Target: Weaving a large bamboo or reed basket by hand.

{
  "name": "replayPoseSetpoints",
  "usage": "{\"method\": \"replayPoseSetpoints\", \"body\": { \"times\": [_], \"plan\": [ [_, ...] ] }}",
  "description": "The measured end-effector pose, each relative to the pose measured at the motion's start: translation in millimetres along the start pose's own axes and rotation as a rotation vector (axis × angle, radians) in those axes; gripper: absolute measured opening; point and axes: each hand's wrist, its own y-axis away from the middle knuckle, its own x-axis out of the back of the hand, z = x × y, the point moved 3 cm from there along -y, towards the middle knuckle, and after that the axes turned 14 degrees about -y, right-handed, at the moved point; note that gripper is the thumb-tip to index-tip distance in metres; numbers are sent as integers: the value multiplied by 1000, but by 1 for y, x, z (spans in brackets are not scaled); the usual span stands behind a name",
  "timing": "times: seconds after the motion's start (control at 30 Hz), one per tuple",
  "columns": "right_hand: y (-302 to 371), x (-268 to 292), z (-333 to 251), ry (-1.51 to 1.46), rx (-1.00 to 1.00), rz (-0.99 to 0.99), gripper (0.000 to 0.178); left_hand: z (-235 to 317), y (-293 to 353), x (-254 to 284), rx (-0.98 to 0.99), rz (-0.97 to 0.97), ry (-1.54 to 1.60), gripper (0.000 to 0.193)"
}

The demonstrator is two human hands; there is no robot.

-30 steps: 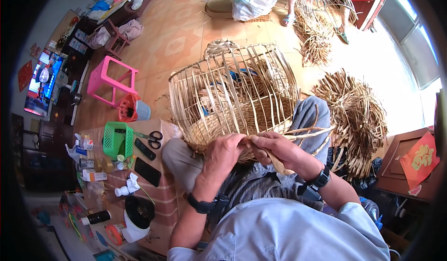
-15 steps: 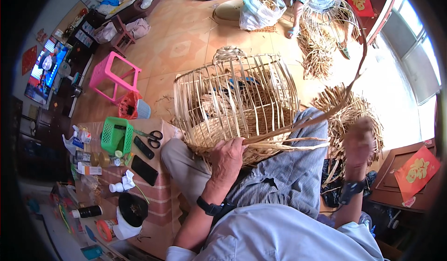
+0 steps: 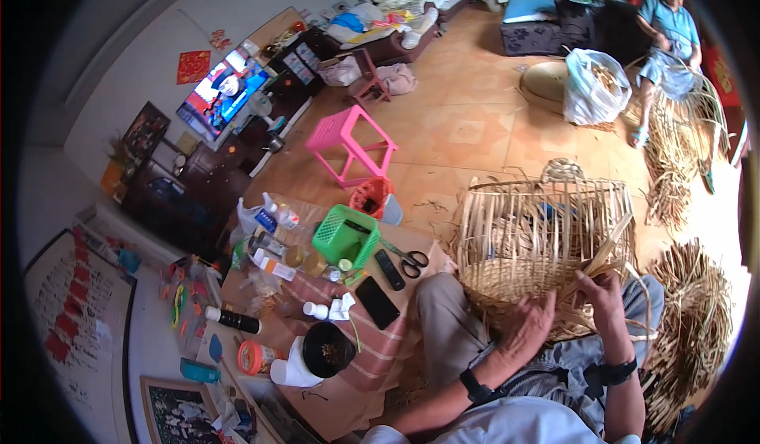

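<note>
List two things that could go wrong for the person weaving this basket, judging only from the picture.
Loose strip ends stick up by the right hand and could poke or cut it. The half-woven basket rests on the lap, steadied by the left hand, and might roll off.

We hold both hands raised side by side, left hand [image 3: 529, 329] spread open, right hand [image 3: 600, 295] curled, wrists bent.

A home living room used as a weaving workspace. A television [image 3: 220, 100] on a dark cabinet [image 3: 198, 182] fills the upper left, a sofa [image 3: 546, 28] sits top centre, a pink plastic stool [image 3: 352, 143] stands on orange floor tiles [image 3: 467, 127], and bundles of cane strips [image 3: 697, 325] lie at right.
</note>
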Motion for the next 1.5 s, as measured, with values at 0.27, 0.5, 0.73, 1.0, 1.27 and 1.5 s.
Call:
{"method": "replayPoseSetpoints", "body": {
  "times": [0.27, 0.5, 0.73, 1.0, 1.27, 1.5],
  "plan": [
    [-9, -45, -33, 176, 60, -307, 11, 21, -5, -11, -20, -70, -334, 84],
    [2, -44, -27, 905, 427, -421, 13, 17, -9, -33, -22, -118, -240, 85],
    [23, -41, -1, 1405, 1159, -296, 20, 6, -11, -51, -43, -115, -25, 33],
    [24, -38, -12, 961, 457, -243, 17, 7, -13, -62, -34, -75, -138, 35],
    [32, 12, 18, 472, 247, 39, 43, 7, -8, -67, -94, -155, -230, 33],
    [31, 66, 44, -407, 46, -54, 31, 0, -1, -49, -60, -35, 146, 39]
  ]
}}
